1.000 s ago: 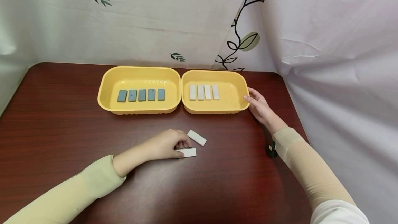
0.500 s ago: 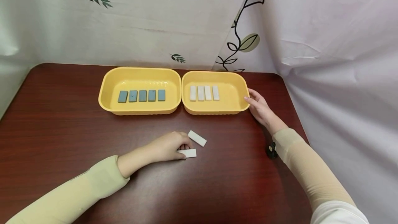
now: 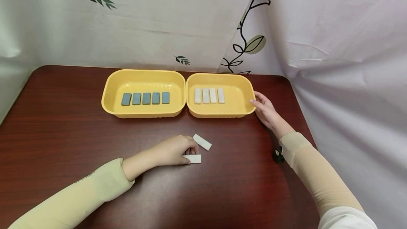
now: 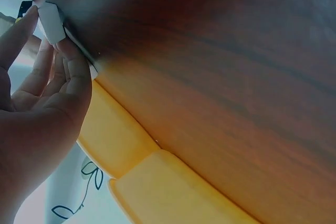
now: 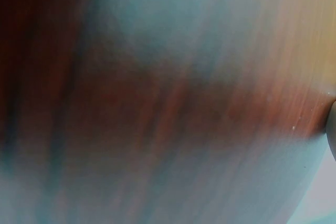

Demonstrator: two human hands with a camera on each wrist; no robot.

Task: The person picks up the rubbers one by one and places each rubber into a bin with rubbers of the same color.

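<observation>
In the head view, my left hand (image 3: 173,150) is low over the table and pinches a white rectangular block (image 3: 195,158) between thumb and fingers. The left wrist view shows the same block (image 4: 52,23) at the fingertips, thumb on one side and fingers on the other. Just beyond that hand, a second white block (image 3: 202,142) lies slanted on the table. My right hand (image 3: 267,114) grips the right end of the smaller yellow tray (image 3: 240,98), its thumb over the rim and fingers along the outer wall. Several white blocks (image 3: 205,96) stand in a row inside this tray.
To its left, rim against rim, sits a larger yellow tray (image 3: 143,115) with a row of several blue-grey blocks (image 3: 146,98). Both trays stand near the back of the dark red-brown table (image 3: 229,186). Pale printed curtains (image 3: 143,27) hang behind and on the right.
My left wrist has shifted slightly to the right, with the fingers still at the same white block. The head view has tilted a little; the right hand has stayed on the tray.
</observation>
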